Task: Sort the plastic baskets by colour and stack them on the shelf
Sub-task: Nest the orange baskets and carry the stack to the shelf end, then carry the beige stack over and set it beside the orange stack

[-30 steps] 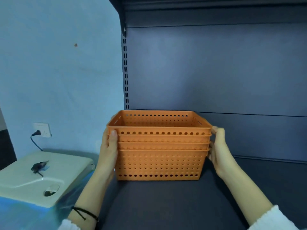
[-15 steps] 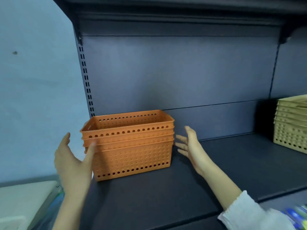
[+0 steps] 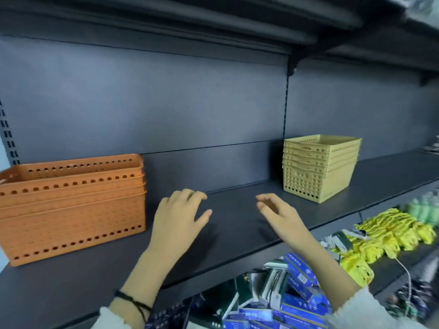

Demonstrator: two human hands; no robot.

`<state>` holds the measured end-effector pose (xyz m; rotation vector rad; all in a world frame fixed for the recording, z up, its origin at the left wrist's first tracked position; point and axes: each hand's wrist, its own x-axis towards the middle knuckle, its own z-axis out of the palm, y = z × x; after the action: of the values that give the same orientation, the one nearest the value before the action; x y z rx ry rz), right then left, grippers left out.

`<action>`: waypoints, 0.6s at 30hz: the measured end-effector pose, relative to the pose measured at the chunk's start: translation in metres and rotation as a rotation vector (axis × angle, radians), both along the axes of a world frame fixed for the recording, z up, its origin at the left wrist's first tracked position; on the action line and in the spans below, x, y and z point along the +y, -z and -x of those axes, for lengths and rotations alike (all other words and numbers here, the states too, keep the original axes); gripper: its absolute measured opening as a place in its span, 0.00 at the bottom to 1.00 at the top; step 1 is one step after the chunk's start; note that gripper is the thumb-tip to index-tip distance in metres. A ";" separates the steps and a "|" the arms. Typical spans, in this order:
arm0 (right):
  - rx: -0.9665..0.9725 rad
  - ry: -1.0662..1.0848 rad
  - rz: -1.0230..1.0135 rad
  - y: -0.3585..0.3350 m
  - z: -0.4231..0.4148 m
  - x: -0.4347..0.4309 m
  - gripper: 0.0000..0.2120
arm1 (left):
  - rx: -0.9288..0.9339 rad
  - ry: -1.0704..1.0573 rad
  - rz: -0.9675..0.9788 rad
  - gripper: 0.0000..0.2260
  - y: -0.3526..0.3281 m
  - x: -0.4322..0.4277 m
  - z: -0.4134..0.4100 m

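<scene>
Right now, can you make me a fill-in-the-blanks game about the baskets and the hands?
1. The stack of baskets on the left is coloured ____.
2. The pale yellow stack stands to its ____.
3. The left hand and right hand are holding ____.
Missing words: orange; right; nothing.
</scene>
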<state>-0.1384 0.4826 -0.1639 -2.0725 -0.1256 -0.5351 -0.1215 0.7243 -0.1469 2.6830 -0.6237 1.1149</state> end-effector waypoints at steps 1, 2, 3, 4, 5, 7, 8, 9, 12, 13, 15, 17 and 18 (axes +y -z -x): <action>-0.005 0.009 0.039 0.002 0.002 -0.022 0.07 | -0.021 0.008 -0.022 0.12 0.000 -0.024 0.000; -0.018 0.019 0.077 0.004 0.003 -0.044 0.09 | -0.040 0.017 -0.031 0.13 0.000 -0.047 0.000; -0.028 0.032 0.111 0.006 0.003 -0.067 0.10 | -0.050 0.023 -0.029 0.13 0.001 -0.071 -0.001; -0.028 0.035 0.144 0.008 0.003 -0.089 0.12 | -0.050 0.025 -0.014 0.14 0.002 -0.094 -0.001; -0.017 0.033 0.176 0.010 0.003 -0.112 0.13 | -0.040 0.023 0.011 0.14 0.003 -0.117 -0.001; -0.004 0.006 0.227 0.012 0.001 -0.156 0.15 | -0.023 0.024 0.065 0.15 0.006 -0.159 0.000; 0.008 -0.008 0.236 0.013 0.000 -0.176 0.16 | -0.006 0.027 0.089 0.15 0.009 -0.179 0.001; 0.022 -0.018 0.240 0.015 -0.003 -0.195 0.16 | 0.014 0.025 0.115 0.16 0.011 -0.198 0.001; 0.025 -0.056 0.264 0.020 -0.013 -0.241 0.17 | 0.093 0.009 0.232 0.18 0.020 -0.247 -0.001; 0.021 -0.066 0.275 0.022 -0.017 -0.254 0.17 | 0.139 0.006 0.278 0.20 0.022 -0.261 -0.004; 0.014 -0.088 0.288 0.025 -0.022 -0.278 0.18 | 0.216 0.002 0.347 0.23 0.025 -0.288 -0.010; 0.003 -0.105 0.278 0.028 -0.030 -0.303 0.19 | 0.281 0.010 0.379 0.26 0.025 -0.314 -0.019; -0.004 -0.109 0.270 0.030 -0.036 -0.316 0.19 | 0.304 0.018 0.394 0.27 0.025 -0.327 -0.024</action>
<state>-0.1028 0.1662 -0.1939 -2.3103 -0.3268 -0.4758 -0.0973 0.3978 -0.1716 2.4237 -0.3337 0.7112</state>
